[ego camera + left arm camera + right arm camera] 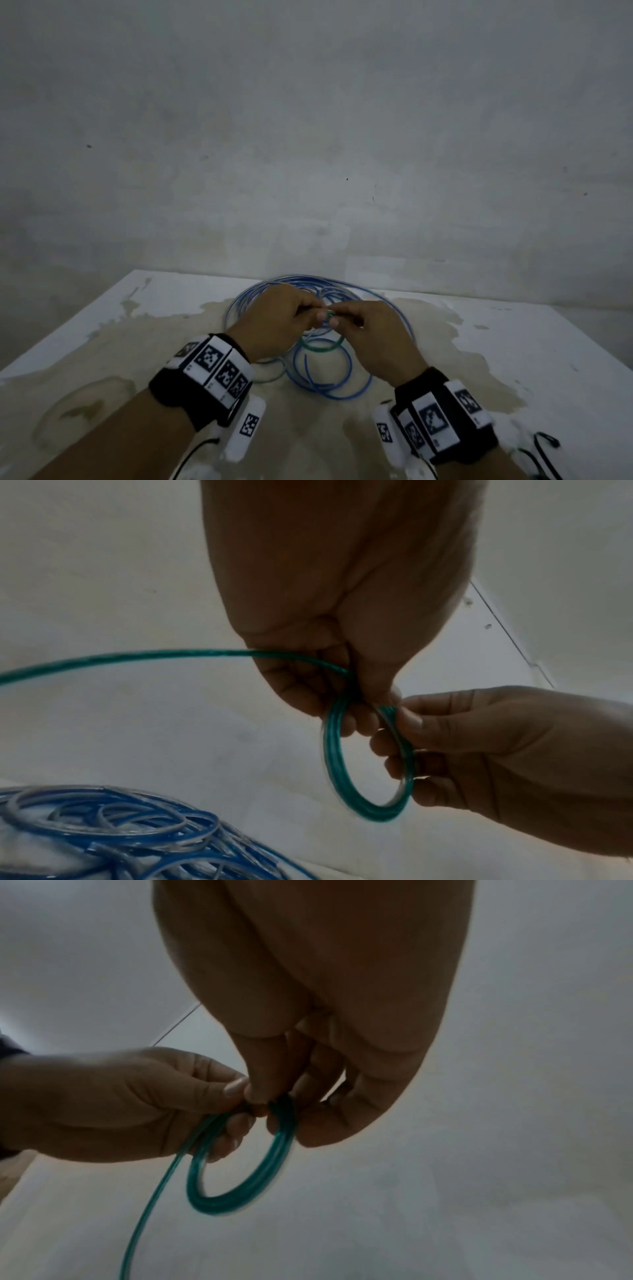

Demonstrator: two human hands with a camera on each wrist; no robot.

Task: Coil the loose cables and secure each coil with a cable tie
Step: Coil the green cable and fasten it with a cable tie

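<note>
A small green cable coil [342, 777] of several turns hangs between both hands above the table. My left hand [346, 710] pinches the coil's top, and the loose green strand [137, 656] runs from its fingers off to the left. My right hand [274, 1110] grips the coil's other side with curled fingers. From the head camera, the two hands [317, 313] [337, 318] meet fingertip to fingertip over a green loop [318, 346]. The blue cable [329, 387] lies in loose, tangled loops beneath and behind the hands.
The white table [513, 342] is stained tan around the cables. Thin black looped strips [544, 445] lie at its near right edge. A bare grey wall [308, 137] rises close behind the table's far edge.
</note>
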